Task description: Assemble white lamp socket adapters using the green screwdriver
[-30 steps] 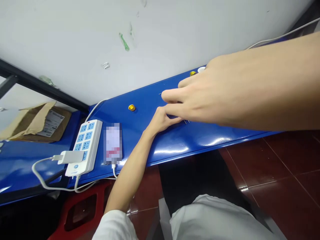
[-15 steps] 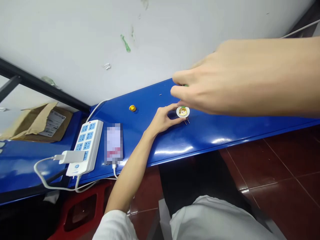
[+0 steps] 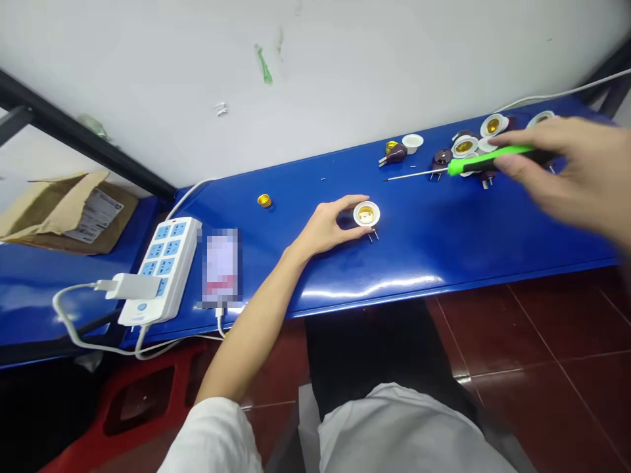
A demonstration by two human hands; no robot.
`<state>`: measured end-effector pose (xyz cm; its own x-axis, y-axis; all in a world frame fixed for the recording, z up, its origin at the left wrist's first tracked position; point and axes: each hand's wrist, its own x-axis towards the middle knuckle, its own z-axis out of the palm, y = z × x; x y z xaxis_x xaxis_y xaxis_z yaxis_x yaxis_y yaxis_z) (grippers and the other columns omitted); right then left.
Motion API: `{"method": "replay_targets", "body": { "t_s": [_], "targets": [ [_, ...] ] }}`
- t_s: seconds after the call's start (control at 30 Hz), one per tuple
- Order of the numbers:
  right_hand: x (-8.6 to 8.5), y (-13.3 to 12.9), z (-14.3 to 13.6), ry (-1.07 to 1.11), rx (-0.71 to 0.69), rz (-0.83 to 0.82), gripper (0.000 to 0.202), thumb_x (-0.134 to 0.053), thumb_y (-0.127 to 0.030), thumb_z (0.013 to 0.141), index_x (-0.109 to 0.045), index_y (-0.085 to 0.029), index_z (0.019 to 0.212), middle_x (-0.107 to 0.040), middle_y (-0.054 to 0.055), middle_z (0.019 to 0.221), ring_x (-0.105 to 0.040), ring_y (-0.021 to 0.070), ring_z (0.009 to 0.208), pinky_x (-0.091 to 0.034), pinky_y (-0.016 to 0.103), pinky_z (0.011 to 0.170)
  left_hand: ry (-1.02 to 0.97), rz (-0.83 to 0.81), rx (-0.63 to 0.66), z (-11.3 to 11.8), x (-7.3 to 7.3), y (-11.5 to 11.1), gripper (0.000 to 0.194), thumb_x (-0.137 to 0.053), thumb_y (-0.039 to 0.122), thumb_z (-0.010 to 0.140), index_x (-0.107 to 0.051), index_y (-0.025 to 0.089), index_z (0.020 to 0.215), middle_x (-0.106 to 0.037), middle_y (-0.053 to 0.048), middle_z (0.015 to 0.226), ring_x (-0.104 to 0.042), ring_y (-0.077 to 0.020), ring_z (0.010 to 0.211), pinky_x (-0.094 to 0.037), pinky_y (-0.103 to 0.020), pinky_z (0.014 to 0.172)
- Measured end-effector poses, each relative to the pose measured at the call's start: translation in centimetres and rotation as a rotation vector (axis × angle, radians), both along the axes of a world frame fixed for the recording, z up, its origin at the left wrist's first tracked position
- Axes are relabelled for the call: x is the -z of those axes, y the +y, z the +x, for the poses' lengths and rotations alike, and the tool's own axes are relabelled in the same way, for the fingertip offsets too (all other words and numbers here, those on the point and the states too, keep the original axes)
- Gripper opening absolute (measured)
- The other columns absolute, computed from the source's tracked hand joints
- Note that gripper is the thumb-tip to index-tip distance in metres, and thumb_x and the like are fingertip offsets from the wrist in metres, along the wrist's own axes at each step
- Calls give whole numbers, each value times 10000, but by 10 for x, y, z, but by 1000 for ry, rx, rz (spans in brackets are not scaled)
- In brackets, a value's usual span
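My left hand (image 3: 328, 226) is closed around a lamp socket (image 3: 367, 214) with a white rim, a brass-coloured inside and two plug pins pointing toward me. It rests on the blue table. Off to the right, my right hand (image 3: 566, 164) grips a screwdriver (image 3: 493, 161) with a green and black handle, its thin shaft pointing left over the table. Just beyond the screwdriver lie several white-rimmed sockets (image 3: 465, 146) with dark plug bodies, partly hidden by my right hand. A dark plug body (image 3: 396, 154) and a white ring (image 3: 413, 142) sit near the wall.
A loose brass screw shell (image 3: 265, 201) stands on the table (image 3: 424, 243) left of my hands. Further left are a phone (image 3: 220, 266) on a charging cable and a white power strip (image 3: 162, 269). An open cardboard box (image 3: 93, 213) sits at far left, and a red stool (image 3: 133, 401) below.
My right hand has swung away to the right with the screwdriver, uncovering the socket and the parts behind. My left hand keeps its hold on the socket. The view has shifted slightly.
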<state>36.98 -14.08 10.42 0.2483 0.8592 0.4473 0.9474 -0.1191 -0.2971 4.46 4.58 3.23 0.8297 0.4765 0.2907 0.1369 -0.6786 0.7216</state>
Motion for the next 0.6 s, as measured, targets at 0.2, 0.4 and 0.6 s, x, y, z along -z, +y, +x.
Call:
{"method": "replay_targets", "body": {
  "t_s": [0.2, 0.4, 0.6],
  "targets": [
    [95, 26, -6, 46, -8, -18, 460, -572, -482, 937, -783, -178, 1209, -759, 162, 1191, -690, 285, 1091, -526, 452, 1043, -4, 67, 23, 0, 2, -3, 525, -838, 365, 923, -713, 204, 1407, -771, -112, 1392, -743, -261, 1285, -567, -416, 1176],
    [101, 51, -14, -74, -163, -18, 507, -616, -525, 961, -729, -167, 1302, -667, 225, 1310, -605, 371, 1303, -456, 523, 1129, 23, 110, 25, 1, 6, -7, 487, -779, 353, 982, -696, 243, 1450, -694, -127, 1374, -691, -279, 1302, -563, -476, 1148],
    [69, 83, -71, 361, -692, -365, 746, -774, -673, 852, -611, -288, 1470, -631, 132, 1405, -672, 183, 934, -569, 331, 790, 16, 178, -9, -2, 14, 2, 545, -777, 448, 979, -683, 303, 1496, -647, -122, 1341, -639, -299, 1309, -523, -525, 1178]
  ]
}}
